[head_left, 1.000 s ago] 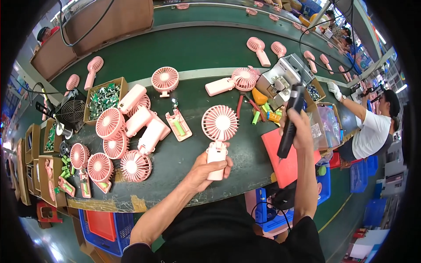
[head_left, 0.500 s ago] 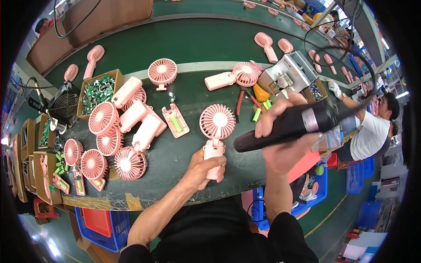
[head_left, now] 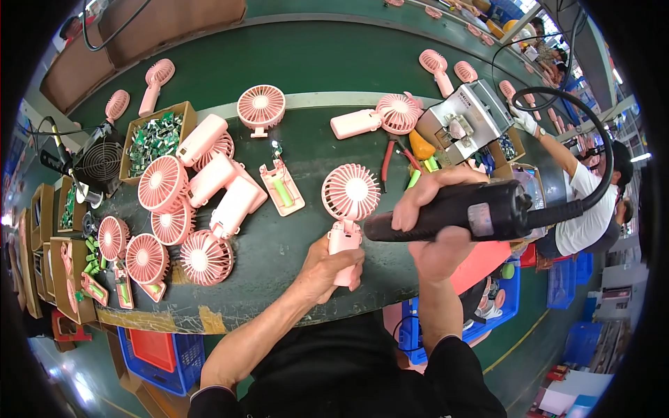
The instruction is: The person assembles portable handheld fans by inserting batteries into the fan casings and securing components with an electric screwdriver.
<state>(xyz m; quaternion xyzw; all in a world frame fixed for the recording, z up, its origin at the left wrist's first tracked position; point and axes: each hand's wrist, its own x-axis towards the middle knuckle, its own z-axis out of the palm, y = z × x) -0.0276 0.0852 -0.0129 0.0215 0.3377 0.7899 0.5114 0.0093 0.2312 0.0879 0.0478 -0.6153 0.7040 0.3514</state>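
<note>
My left hand [head_left: 332,266] is closed around the handle of a pink handheld fan [head_left: 350,193], whose round grille points away from me. In my right hand [head_left: 435,216] lies a black corded electric screwdriver [head_left: 481,211], held nearly level. Its front end is close beside the fan's neck; whether they touch I cannot tell. Left of the held fan is an opened pink handle shell [head_left: 282,189] with a green battery cell in it. Beyond my right hand are red-handled pliers [head_left: 388,164].
At left, pink fans [head_left: 162,184] lie heaped beside a cardboard box [head_left: 189,125] of green circuit boards. A grey metal machine [head_left: 481,115] stands at the back right. The cable [head_left: 605,167] loops at right. Another person [head_left: 584,209] works farther right.
My right hand and the electric screwdriver have shifted slightly left, bringing its tip nearer the fan's neck. The held fan has moved slightly right in view.
</note>
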